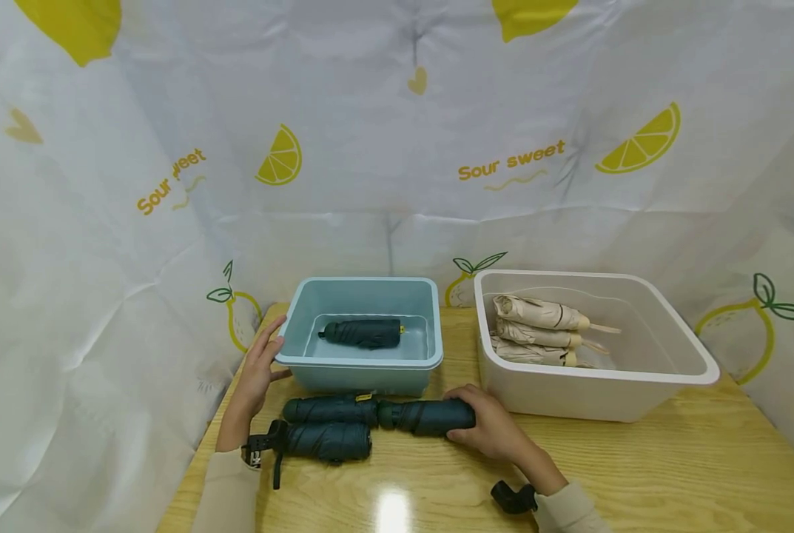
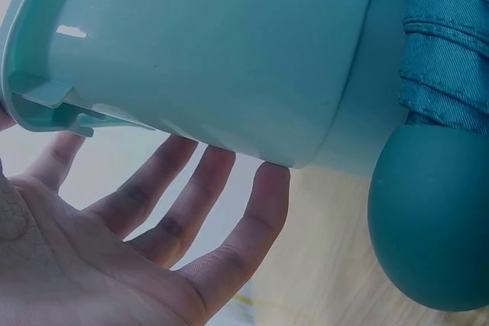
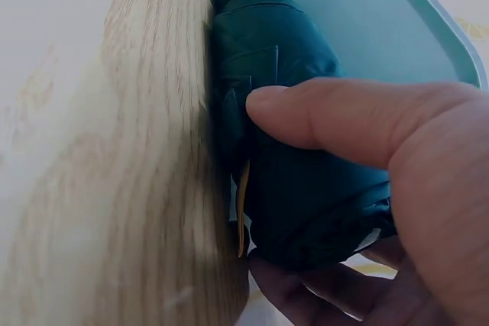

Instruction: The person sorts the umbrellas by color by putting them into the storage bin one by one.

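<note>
My right hand grips the right end of a dark green folded umbrella on the table. In the right wrist view its thumb lies across the cloth and the other fingers curl beneath the end. My left hand is at the left side of a light blue bin, fingers extended and fingertips right at its outer wall, as the left wrist view shows. One dark umbrella lies inside that bin. Two more, a rear umbrella and a front umbrella, lie before it.
A larger white bin stands to the right, with several beige folded umbrellas at its left side. Both bins are on a wooden table. A lemon-print white curtain hangs behind and along the sides.
</note>
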Available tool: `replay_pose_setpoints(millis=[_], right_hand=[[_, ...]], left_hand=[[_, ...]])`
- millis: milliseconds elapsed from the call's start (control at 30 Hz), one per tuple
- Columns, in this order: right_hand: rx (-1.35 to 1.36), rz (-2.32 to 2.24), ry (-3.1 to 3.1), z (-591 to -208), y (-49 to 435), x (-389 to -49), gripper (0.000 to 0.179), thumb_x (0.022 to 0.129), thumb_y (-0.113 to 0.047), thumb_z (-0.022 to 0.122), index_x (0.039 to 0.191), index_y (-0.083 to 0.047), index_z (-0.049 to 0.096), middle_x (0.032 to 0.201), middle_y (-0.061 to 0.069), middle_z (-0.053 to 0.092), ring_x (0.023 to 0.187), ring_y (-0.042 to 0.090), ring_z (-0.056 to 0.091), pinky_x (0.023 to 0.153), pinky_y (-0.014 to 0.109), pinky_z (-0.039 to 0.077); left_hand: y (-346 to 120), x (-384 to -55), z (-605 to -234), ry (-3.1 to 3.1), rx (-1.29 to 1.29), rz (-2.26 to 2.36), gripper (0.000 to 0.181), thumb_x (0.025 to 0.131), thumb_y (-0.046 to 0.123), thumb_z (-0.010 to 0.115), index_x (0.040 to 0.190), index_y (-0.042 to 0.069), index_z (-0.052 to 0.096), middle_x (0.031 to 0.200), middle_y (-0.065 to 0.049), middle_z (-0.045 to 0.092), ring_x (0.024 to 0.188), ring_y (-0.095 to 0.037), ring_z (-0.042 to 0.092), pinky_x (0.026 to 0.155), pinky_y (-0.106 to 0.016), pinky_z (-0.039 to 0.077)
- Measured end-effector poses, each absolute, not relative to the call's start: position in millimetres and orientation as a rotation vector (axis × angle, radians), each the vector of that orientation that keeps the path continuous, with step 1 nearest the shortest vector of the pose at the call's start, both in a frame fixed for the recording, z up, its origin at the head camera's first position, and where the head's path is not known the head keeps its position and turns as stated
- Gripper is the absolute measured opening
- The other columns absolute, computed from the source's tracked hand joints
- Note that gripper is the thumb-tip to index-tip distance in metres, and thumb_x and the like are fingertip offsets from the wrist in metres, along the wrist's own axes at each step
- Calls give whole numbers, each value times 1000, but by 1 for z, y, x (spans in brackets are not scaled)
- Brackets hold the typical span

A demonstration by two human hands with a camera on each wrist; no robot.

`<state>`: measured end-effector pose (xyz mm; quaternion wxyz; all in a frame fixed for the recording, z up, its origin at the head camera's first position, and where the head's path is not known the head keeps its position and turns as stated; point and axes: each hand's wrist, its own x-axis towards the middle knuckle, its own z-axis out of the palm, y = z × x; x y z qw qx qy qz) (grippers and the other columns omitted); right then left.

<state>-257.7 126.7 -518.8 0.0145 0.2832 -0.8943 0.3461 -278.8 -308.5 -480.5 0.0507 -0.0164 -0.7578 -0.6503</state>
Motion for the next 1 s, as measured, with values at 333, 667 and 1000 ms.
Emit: replay_pose_setpoints(millis=[333,667,1000], right_hand=[[916,1086,-2748,-514,128,-258,48,69,-9,90,112,-17,68,111,-1,70,92,11,62,80,28,50],[903,1234,-2737,-505,131,-259,50,71,-7,91,114,-19,69,113,-1,70,98,15,65,84,29,52],[895,1347,-2699,-495,133,-256,51,68,-4,92,112,-21,70,113,0,71,98,15,65,83,27,52]], left_hand=[[-308,-280,-481,-2302,-37,-1991,53,111,41,39,162,26,30,167,-10,26,143,-39,39,100,-72,46],[-308,-279,-481,-2292,-48,-1992,53,112,39,39,162,26,30,168,-8,23,145,-38,36,100,-73,45],[-308,-280,-481,-2296,-42,-1988,53,112,40,38,162,25,30,168,-9,23,145,-40,37,100,-74,45]])
